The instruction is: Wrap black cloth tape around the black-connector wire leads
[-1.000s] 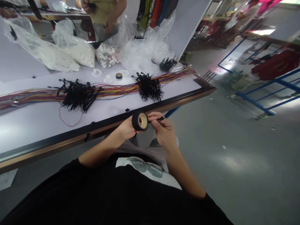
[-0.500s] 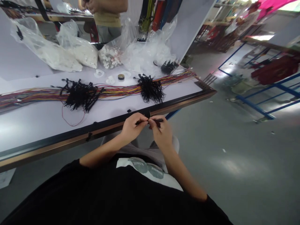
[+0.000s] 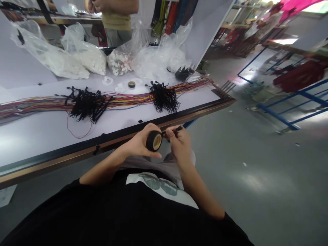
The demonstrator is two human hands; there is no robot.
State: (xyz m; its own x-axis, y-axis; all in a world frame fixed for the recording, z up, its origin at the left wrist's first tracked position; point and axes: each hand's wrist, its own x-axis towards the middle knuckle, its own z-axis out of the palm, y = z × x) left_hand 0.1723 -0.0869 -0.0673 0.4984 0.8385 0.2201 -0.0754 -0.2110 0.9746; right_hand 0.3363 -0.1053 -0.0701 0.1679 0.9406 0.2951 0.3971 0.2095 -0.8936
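In my left hand (image 3: 140, 142) is a roll of black tape (image 3: 154, 140), its pale core facing up toward me. The thumb stands away from the roll, and the fingers curl behind it. My right hand (image 3: 179, 141) pinches a short black piece (image 3: 177, 129) that looks like a wire end or connector; its exact kind is too small to tell. Both hands are close together just in front of the table edge, above my lap. On the table, two clumps of black looped wire ends, the left clump (image 3: 85, 104) and the right clump (image 3: 164, 97), lie across a long bundle of coloured wires (image 3: 130, 99).
Clear plastic bags of white parts (image 3: 93, 61) stand along the back of the table. A second tape roll (image 3: 131, 84) lies behind the wires. Across the divider is another person's torso (image 3: 116, 20). Blue-framed racks (image 3: 279, 118) stand on the floor at right.
The tape roll has come into view in my left hand, which has turned and opened its thumb. My right hand has shifted slightly right, still pinching the black piece.
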